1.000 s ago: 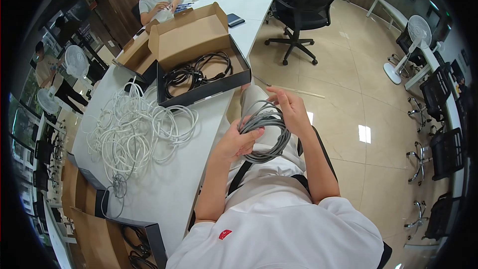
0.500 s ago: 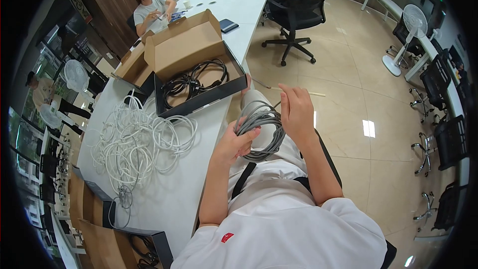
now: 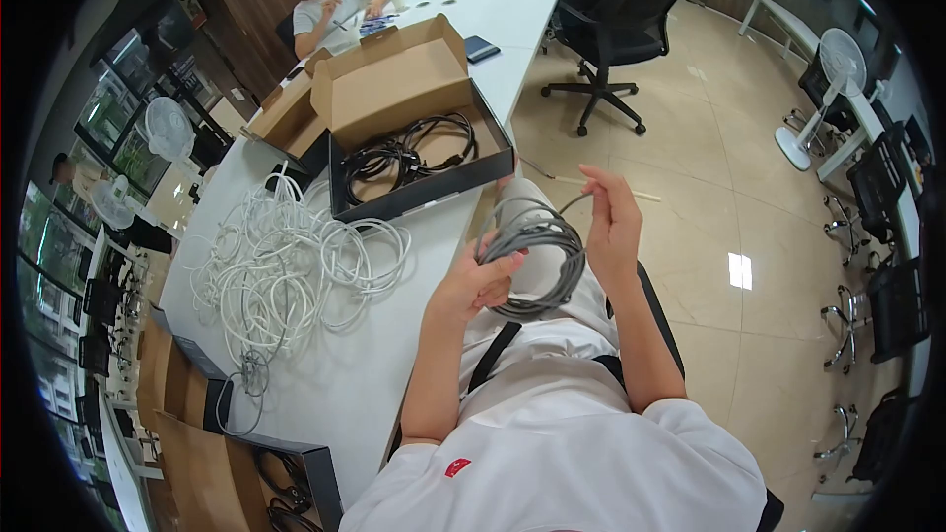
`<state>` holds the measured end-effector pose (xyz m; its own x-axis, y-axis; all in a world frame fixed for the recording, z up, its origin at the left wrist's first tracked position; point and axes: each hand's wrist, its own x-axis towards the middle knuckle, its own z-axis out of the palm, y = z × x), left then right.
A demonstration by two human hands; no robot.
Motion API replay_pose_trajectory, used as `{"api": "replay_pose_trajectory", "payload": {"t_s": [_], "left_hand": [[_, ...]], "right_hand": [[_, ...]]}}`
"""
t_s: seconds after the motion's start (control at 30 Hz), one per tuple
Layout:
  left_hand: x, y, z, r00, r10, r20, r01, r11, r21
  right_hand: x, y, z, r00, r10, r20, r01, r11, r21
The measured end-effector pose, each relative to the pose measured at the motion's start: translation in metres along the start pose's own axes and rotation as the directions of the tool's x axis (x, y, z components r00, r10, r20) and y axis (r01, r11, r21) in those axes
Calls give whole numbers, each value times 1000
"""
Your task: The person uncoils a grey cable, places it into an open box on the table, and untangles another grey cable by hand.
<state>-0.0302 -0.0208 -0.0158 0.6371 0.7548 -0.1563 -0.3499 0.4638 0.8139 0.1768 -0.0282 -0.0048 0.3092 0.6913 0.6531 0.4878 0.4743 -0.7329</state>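
A coil of grey cable [image 3: 569,271] hangs above my lap in several loops. My left hand [image 3: 475,284] is closed around the coil's left side, thumb across the loops. To the right of the coil, my right hand [image 3: 614,232] pinches a strand of the same cable that runs up from the loops to its fingertips. On the white table to my left lies a tangled heap of white cables [image 3: 266,276], with a small grey cable bundle [image 3: 253,374] at its near end.
An open cardboard box [image 3: 424,192] holds black cables [image 3: 409,153]. Another open box [image 3: 320,478] with black cables stands at the near left. A dark notebook [image 3: 480,48] lies farther up the table. A person [image 3: 317,15] sits beyond, and an office chair [image 3: 621,34] stands on the floor.
My right hand has moved slightly right, drawing a strand out from the coil. My left hand keeps its hold. The whole view has shifted a little.
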Motion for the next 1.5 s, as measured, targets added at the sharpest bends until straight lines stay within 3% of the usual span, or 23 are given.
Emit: {"api": "replay_pose_trajectory", "payload": {"t_s": [0.03, 0.13, 0.33, 0.53, 0.73, 0.83, 0.93, 1.03, 1.33, 1.5], "left_hand": [[1, -6, -2, 1000, -16, 13, 16, 999, -29], [6, -13, 1, 997, -61, 55, 66, 993, -97], [8, -19, 2, 992, -72, 106, 85, 989, -121], [4, -25, 1, 990, -66, 124, 80, 991, -106], [1, -24, 3, 988, -58, 146, 66, 996, -54], [-1, -24, 5, 986, -73, 151, 82, 995, -51], [2, -28, 3, 988, -64, 142, 70, 997, -38], [1, -27, 4, 986, -77, 149, 75, 997, 20], [0, -26, 4, 982, -61, 180, 59, 998, 17], [-2, -24, 4, 988, -56, 145, 56, 998, 2]], "right_hand": [[0, 1, 0, 1000, 27, -11, -27, 999, 24], [-1, 3, -1, 980, 198, -32, -175, 919, 353], [1, 4, -1, 974, 218, 55, -215, 830, 514], [1, -6, -3, 940, 220, 261, -322, 823, 468], [-1, -1, 1, 924, 179, 338, -323, 838, 439], [0, 0, -2, 885, 164, 435, -324, 889, 324], [2, 0, -5, 835, 90, 543, -312, 889, 334], [4, 3, -10, 728, 46, 684, -408, 830, 379], [-1, 12, -10, 708, 69, 703, -498, 754, 429], [-3, 13, -2, 785, 122, 607, -479, 741, 471]]}}
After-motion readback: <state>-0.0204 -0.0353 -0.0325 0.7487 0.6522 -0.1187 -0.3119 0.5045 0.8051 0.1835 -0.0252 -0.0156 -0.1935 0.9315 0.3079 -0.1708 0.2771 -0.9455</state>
